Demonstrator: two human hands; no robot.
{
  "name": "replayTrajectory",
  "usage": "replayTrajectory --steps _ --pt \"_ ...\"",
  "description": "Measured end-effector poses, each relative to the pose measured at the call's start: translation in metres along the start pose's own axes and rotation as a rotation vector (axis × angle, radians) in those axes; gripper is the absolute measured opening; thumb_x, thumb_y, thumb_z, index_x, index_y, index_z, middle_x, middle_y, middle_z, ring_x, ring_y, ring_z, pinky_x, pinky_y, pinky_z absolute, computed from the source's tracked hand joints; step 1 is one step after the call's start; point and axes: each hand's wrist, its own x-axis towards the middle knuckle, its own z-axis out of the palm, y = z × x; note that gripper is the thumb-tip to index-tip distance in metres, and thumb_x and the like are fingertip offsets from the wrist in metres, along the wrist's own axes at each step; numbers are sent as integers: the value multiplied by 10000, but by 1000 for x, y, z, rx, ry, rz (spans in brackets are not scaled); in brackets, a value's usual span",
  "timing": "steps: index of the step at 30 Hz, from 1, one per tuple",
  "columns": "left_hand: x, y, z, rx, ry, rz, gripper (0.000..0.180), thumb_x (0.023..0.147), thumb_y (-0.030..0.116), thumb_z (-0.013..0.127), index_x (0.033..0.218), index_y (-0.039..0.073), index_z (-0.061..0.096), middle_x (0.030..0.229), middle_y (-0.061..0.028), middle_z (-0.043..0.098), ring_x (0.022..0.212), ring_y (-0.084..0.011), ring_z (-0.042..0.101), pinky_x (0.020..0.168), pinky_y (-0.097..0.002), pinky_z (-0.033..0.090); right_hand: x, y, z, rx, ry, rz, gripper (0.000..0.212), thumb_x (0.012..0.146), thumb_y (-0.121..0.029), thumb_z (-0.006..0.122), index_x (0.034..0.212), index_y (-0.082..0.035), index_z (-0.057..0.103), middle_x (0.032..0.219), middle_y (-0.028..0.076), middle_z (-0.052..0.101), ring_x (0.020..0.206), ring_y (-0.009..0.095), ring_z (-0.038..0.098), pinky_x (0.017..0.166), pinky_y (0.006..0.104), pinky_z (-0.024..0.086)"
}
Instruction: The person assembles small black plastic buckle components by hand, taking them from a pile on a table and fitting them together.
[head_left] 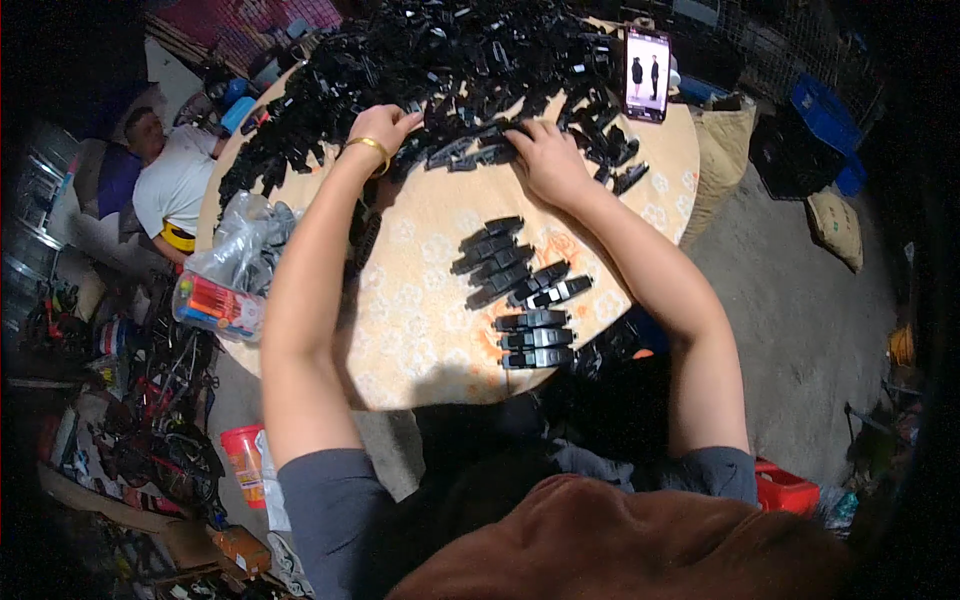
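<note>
A big heap of small black plastic parts (470, 60) covers the far half of a round, flower-patterned table (410, 290). At the heap's near edge my left hand (378, 130), with a gold bracelet on its wrist, has its thumb and fingers drawn together; whatever is between them is hidden. Farther right, my right hand (552, 165) lies with its fingers apart, its fingertips touching black parts at the edge of the heap. Closer to me, several black clip-like pieces (500, 275) lie side by side, and a second short row (535, 338) sits near the table's front edge.
A phone (646, 75) with a lit screen stands at the back right. A clear plastic bag (240, 240) and a tub of coloured pens (218, 305) are at the left edge. Another person (180, 180) sits beyond the left side. Sacks (835, 230) stand on the right.
</note>
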Motion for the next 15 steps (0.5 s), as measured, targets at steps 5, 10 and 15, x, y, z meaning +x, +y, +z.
replayTrajectory --steps 5,10,15 --pt "64 -63 49 -168 131 -287 671 740 672 542 1194 179 578 1207 -205 521 1130 -385 490 960 -423 397 -3 -23 3 63 -26 -44 395 814 -175 559 1193 -65 539 1240 181 478 1162 330 436 916 477 373" --pt "83 -15 75 -159 38 -527 912 624 810 511 1376 310 381 1496 -214 95 1332 -450 206 1042 -543 263 -4 -15 4 67 -32 -24 432 807 -226 602 1210 -86 534 1226 165 487 1156 323 436 917 446 381" --pt "95 14 90 -189 -100 -253 716 661 670 609 1272 305 524 1449 -162 257 1299 -429 281 1054 -464 290 1 -4 4 59 8 24 411 793 -162 583 1199 -109 552 1200 147 500 1146 319 444 885 454 406"
